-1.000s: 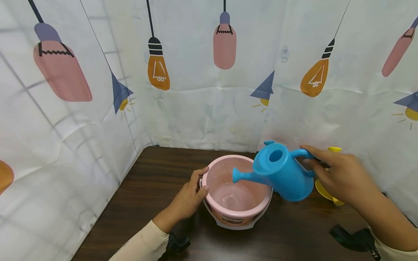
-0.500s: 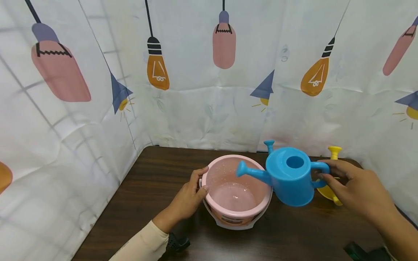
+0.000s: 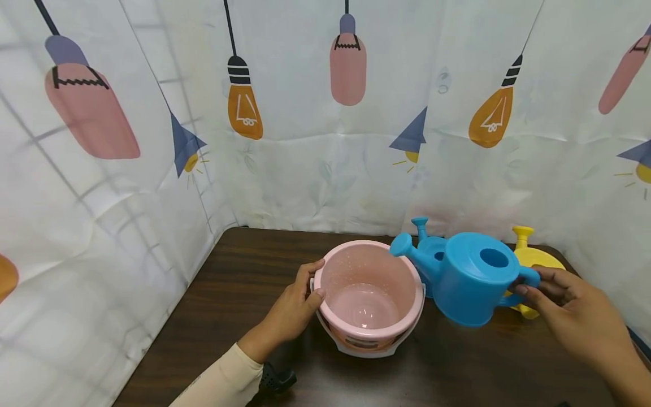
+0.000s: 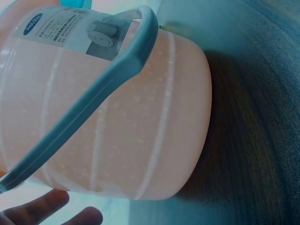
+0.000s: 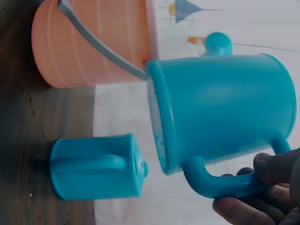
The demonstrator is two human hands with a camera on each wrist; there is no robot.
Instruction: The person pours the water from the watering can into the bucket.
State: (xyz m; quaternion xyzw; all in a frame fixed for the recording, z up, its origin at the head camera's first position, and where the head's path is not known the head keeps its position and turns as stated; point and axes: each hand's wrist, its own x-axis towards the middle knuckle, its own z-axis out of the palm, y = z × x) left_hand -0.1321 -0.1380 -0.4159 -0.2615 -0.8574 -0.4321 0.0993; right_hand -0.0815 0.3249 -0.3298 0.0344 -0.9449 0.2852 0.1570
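Note:
A pink bucket (image 3: pixel 366 333) with a grey-white handle (image 4: pixel 89 103) hanging down its side stands upright on the dark wooden table. A little clear liquid shows at its bottom. My left hand (image 3: pixel 289 311) holds the bucket's left rim, thumb and index fingertip on the edge; two other fingers (image 4: pixel 44 206) show beside the wall. My right hand (image 3: pixel 580 311) grips the handle of a blue watering can (image 3: pixel 470 291), raised off the table right of the bucket. The can is nearly level, its spout (image 3: pixel 414 251) over the bucket's right rim.
A second, smaller-looking blue watering can (image 5: pixel 93 166) stands on the table behind the held one. At the back right is a yellow watering can (image 3: pixel 541 258), partly hidden by my right hand. White curtain (image 3: pixel 305 186) printed with lamps rises behind the table (image 3: pixel 244 271).
My right hand has drawn the watering can right and tipped it back from a forward tilt to nearly level. The second blue can shows more. My left hand stays on the bucket.

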